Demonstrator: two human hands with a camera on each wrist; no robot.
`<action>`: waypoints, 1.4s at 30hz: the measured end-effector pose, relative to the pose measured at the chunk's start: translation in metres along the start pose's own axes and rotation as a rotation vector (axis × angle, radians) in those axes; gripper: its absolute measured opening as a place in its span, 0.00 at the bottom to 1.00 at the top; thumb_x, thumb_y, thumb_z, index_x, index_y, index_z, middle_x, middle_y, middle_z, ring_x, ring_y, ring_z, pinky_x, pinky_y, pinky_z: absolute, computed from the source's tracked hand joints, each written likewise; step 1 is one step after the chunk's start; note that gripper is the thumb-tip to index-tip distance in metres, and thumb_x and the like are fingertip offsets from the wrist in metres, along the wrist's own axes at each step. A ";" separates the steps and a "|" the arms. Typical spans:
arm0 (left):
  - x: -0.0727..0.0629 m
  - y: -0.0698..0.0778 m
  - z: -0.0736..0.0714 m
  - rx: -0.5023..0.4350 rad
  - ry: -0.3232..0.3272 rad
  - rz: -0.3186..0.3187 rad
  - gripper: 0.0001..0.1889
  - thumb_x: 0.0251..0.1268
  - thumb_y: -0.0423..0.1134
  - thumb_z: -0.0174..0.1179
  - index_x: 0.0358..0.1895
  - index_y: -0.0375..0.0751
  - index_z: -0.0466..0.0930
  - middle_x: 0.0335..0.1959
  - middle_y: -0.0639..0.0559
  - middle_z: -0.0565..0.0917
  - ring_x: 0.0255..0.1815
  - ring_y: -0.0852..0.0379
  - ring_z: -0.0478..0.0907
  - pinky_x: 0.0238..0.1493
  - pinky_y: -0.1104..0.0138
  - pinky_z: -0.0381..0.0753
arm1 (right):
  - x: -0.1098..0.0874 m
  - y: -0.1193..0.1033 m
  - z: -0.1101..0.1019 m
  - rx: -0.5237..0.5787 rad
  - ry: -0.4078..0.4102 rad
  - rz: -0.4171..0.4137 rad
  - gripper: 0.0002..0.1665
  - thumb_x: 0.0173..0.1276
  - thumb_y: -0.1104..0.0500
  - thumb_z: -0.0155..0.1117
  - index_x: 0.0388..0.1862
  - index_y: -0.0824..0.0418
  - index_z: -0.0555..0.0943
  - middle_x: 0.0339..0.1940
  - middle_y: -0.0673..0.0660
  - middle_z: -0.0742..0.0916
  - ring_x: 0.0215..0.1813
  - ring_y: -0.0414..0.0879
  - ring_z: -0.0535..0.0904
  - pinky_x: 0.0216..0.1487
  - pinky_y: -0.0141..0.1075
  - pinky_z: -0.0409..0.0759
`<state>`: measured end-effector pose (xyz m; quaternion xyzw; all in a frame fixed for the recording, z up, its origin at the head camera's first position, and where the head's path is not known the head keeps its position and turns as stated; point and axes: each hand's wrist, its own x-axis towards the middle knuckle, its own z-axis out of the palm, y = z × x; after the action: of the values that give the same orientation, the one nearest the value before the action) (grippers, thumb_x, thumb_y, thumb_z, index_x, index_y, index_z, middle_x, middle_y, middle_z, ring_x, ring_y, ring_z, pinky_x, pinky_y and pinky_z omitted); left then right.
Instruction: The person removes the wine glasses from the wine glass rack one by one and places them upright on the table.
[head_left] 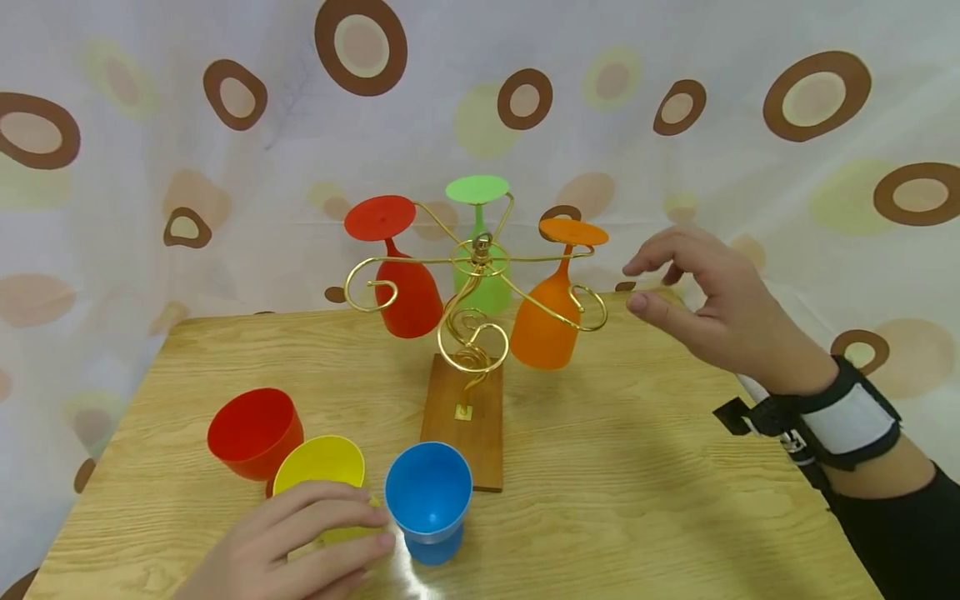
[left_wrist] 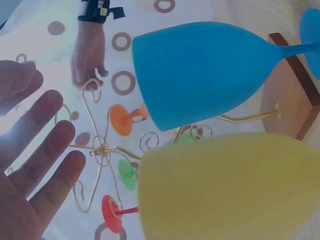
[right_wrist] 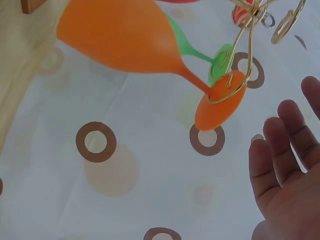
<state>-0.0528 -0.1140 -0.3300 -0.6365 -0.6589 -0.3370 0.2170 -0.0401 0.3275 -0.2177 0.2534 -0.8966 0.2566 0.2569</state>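
A gold wire glass rack (head_left: 480,258) on a wooden base (head_left: 487,433) carries three upside-down plastic wine glasses: red (head_left: 408,292), green (head_left: 491,283) and orange (head_left: 551,321). To the right of the orange glass, my right hand (head_left: 712,308) is raised, thumb and fingers apart, holding nothing. My left hand (head_left: 292,542) reaches over the yellow glass (head_left: 322,458), its fingertips near the blue glass (head_left: 431,492). In the left wrist view, the fingers (left_wrist: 45,145) of that hand are spread and stand apart from the bowls of the blue and yellow glasses. Both these glasses are upright.
A second red glass (head_left: 255,433) stands upright on the wooden table (head_left: 637,500), left of the yellow one. A curtain with brown rings (head_left: 262,167) hangs behind the table. Curled wire arms of the rack reach out toward the front and right.
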 end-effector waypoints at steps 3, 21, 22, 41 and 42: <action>-0.003 0.003 -0.005 0.004 -0.011 -0.025 0.16 0.71 0.48 0.62 0.57 0.48 0.84 0.53 0.54 0.84 0.53 0.57 0.80 0.60 0.75 0.77 | 0.010 0.011 -0.004 -0.021 -0.010 0.048 0.24 0.62 0.67 0.72 0.57 0.61 0.80 0.54 0.53 0.84 0.57 0.41 0.75 0.53 0.29 0.73; -0.007 0.007 -0.009 0.020 -0.021 -0.046 0.15 0.71 0.49 0.61 0.56 0.50 0.84 0.53 0.55 0.84 0.53 0.59 0.80 0.60 0.76 0.76 | 0.061 0.056 0.001 -0.012 -0.287 0.245 0.31 0.70 0.54 0.67 0.70 0.40 0.72 0.69 0.43 0.76 0.69 0.44 0.71 0.60 0.36 0.73; -0.008 0.007 -0.009 0.020 -0.020 -0.047 0.15 0.71 0.49 0.61 0.56 0.50 0.84 0.53 0.55 0.84 0.53 0.58 0.80 0.59 0.76 0.76 | 0.063 0.057 0.002 -0.009 -0.305 0.244 0.31 0.70 0.53 0.67 0.70 0.40 0.72 0.69 0.43 0.76 0.69 0.44 0.71 0.59 0.37 0.73; -0.010 0.005 -0.006 0.026 -0.025 -0.043 0.16 0.71 0.47 0.62 0.57 0.49 0.83 0.54 0.55 0.84 0.53 0.58 0.79 0.59 0.76 0.77 | 0.083 0.063 0.012 0.122 -0.444 0.343 0.23 0.74 0.50 0.62 0.66 0.47 0.76 0.60 0.46 0.81 0.56 0.42 0.79 0.51 0.26 0.80; -0.010 0.005 -0.006 0.024 -0.025 -0.045 0.16 0.71 0.47 0.62 0.57 0.49 0.83 0.54 0.55 0.84 0.53 0.58 0.79 0.59 0.76 0.77 | 0.083 0.063 0.012 0.126 -0.442 0.341 0.22 0.74 0.51 0.62 0.66 0.47 0.76 0.59 0.46 0.81 0.56 0.42 0.79 0.51 0.27 0.80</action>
<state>-0.0478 -0.1256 -0.3321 -0.6230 -0.6800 -0.3256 0.2087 -0.1426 0.3399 -0.1983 0.1641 -0.9429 0.2897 -0.0078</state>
